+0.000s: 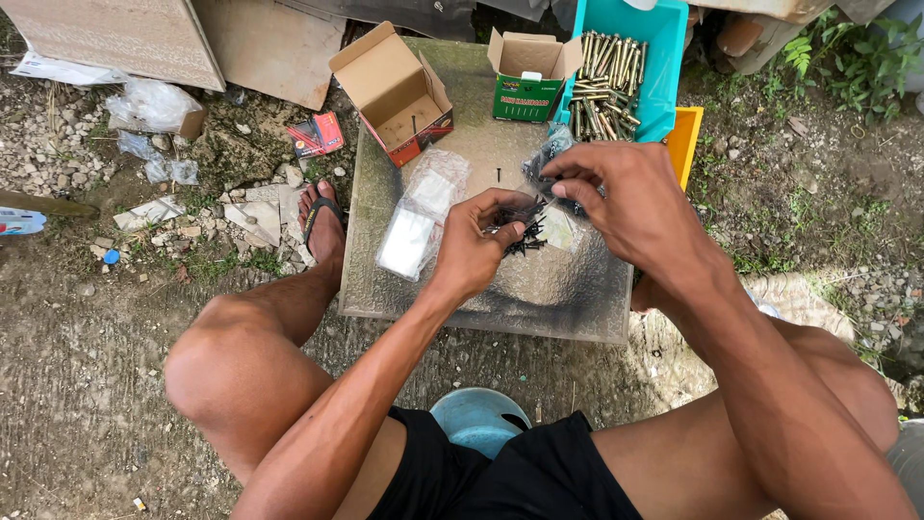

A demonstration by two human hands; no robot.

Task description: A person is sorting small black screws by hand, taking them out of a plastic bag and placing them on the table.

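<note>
Fig.: left hand (474, 248) curled, fingers cupping black screws (525, 231) over glass sheet (481, 289); right hand (616, 197) pinching clear bag (553, 154) w/ thumb & forefinger, mouth held above pile; turquoise bin (664, 58) of brass bolts behind.

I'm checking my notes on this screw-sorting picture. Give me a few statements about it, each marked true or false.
1. The turquoise plastic bin holds long brass-coloured screws. True.
2. The left hand holds small black screws. True.
3. The red cardboard box is closed. False: its flaps stand open.
4. The right hand rests on the knee. False: it pinches a small clear plastic bag over the grey metal plate.
5. A stack of clear plastic bags lies on the plate. True.
</note>
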